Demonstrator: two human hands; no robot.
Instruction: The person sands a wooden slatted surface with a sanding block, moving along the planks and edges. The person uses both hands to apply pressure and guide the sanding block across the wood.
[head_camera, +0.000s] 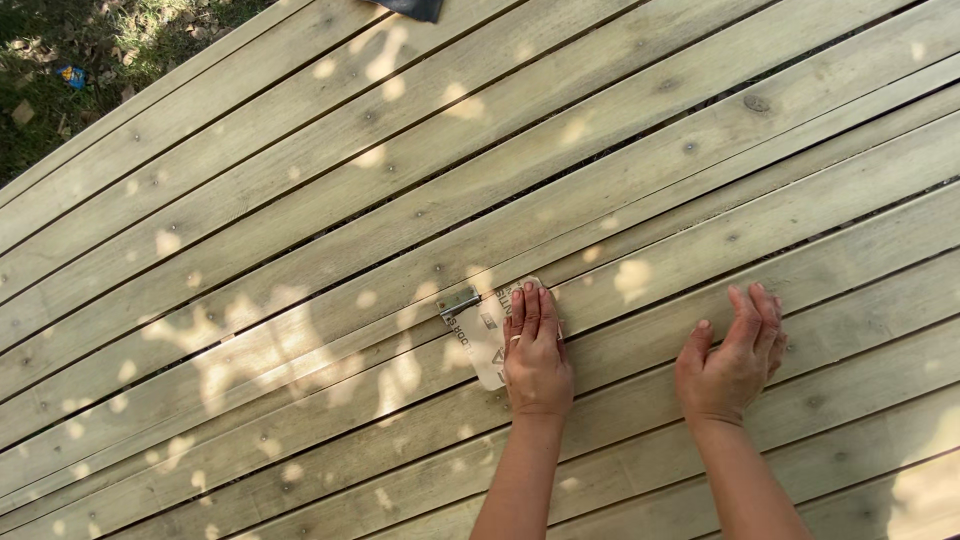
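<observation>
Wooden deck (300, 200) under sandpaper (483, 335), grass (60, 60) beyond.

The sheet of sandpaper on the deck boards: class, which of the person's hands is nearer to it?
Left. The left hand lies flat on the sandpaper, pressing it to the boards; the right hand rests on bare wood well to its right.

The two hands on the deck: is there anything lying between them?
No. In the head view, only bare deck boards lie between the left hand, flat on a sheet of sandpaper, and the right hand.
</observation>
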